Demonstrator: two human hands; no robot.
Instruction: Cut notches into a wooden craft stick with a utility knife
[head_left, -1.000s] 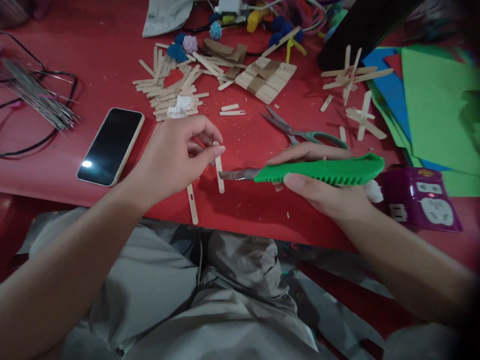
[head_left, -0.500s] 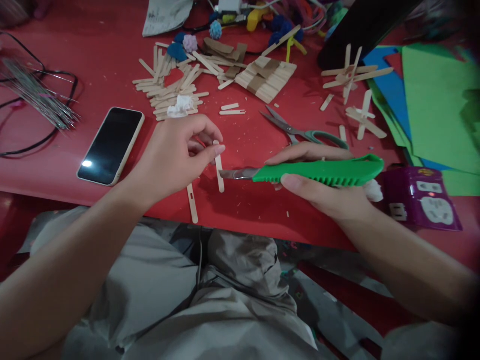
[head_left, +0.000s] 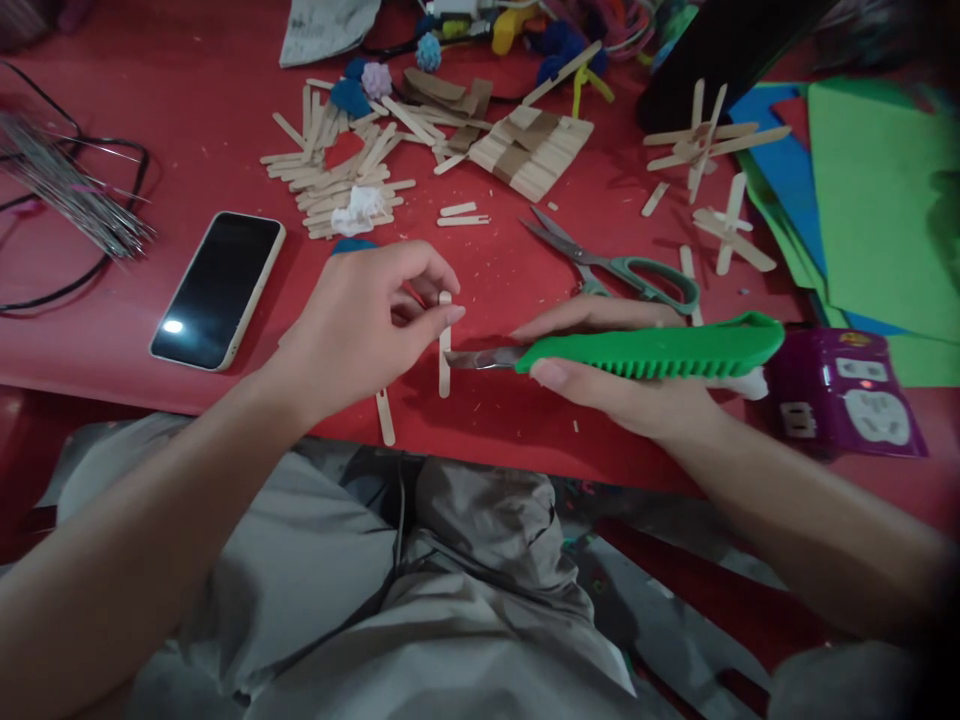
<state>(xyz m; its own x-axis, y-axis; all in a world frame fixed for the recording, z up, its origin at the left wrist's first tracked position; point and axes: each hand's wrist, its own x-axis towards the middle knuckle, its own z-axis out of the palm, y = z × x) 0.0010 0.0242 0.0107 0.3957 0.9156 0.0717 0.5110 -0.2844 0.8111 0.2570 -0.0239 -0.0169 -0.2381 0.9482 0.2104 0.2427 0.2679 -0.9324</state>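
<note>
Between the thumb and fingers of my left hand [head_left: 375,315] is the upper end of a short popsicle stick [head_left: 445,372], held nearly upright in view. My right hand [head_left: 622,395] is closed around a green utility knife [head_left: 652,347]. Its blade points left, and the tip meets the stick about midway along. Below my left hand, another popsicle stick [head_left: 385,420] with a slot cut in it lies near the table's front edge. Open scissors [head_left: 611,265] rest just beyond my right hand.
A phone [head_left: 219,290] and a bundle of thin wires [head_left: 75,190] lie on the left. Behind my hands are a heap of popsicle sticks [head_left: 345,180] and a joined stick panel [head_left: 532,152]. A purple power socket [head_left: 847,395] and coloured sheets [head_left: 885,210] are at right.
The stick in my left hand has turned more upright and shifted slightly right and down. My left hand moved with it, and the knife's blade tip stays against the stick.
</note>
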